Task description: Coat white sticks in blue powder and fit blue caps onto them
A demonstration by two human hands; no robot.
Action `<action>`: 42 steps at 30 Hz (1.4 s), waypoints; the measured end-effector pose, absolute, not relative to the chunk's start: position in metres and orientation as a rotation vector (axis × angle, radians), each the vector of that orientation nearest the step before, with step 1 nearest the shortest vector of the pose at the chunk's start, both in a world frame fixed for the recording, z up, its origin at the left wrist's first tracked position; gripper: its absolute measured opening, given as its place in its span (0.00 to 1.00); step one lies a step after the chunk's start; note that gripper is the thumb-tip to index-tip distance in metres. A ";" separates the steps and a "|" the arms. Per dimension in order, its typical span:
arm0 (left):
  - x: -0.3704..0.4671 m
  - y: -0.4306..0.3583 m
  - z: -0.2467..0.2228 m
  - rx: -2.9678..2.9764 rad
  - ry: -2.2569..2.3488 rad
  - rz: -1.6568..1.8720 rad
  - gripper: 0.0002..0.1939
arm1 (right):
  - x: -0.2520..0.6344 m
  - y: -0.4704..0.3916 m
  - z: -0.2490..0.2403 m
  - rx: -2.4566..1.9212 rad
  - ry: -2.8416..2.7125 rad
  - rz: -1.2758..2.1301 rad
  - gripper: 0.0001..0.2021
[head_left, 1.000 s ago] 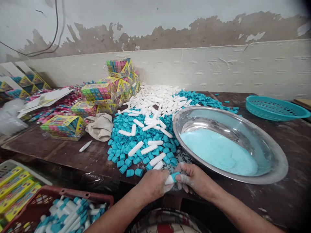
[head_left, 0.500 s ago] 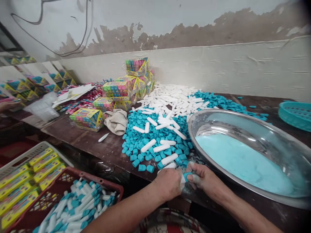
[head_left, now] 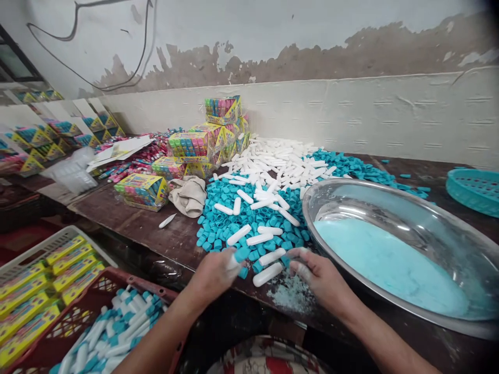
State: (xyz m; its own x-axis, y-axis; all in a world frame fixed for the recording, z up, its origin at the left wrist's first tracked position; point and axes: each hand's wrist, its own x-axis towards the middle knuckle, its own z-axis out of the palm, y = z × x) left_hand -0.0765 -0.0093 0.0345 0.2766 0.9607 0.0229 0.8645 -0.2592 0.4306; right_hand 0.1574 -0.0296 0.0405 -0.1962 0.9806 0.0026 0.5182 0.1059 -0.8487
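My left hand (head_left: 216, 270) is closed around a white plastic tube whose blue cap (head_left: 241, 254) sticks out past the thumb. The rest of that tube is hidden in the fist. My right hand (head_left: 317, 270), fingertips dusty, pinches at a small blue cap (head_left: 286, 261) by the pile's front edge. Two white tubes (head_left: 267, 274) lie between my hands. Beyond them spreads a heap of blue caps (head_left: 218, 228), with loose white tubes on top and a larger pile of white tubes (head_left: 276, 156) behind.
A steel basin (head_left: 312, 208) of pale blue powder stands at right, with a turquoise basket (head_left: 473, 195) behind it. At lower left, a red crate (head_left: 113, 275) holds capped tubes beside a white crate (head_left: 97, 249) of yellow boxes. A cloth (head_left: 189, 196) and packed boxes (head_left: 142, 190) sit left.
My hands have come apart. The left went left with the capped tube, while the right stays near the pile's edge at a cap. Spilled powder now shows between them.
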 end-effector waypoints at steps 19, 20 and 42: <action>-0.090 -0.020 0.006 1.784 1.520 0.792 0.12 | 0.099 -0.008 0.018 -1.403 -2.299 0.445 0.18; -0.086 -0.021 0.009 1.803 1.490 0.790 0.12 | 0.105 -0.010 0.021 -1.394 -2.240 0.513 0.16; -0.044 -0.034 0.011 2.283 1.321 0.203 0.09 | 0.131 -0.044 0.039 -1.287 -1.497 1.514 0.12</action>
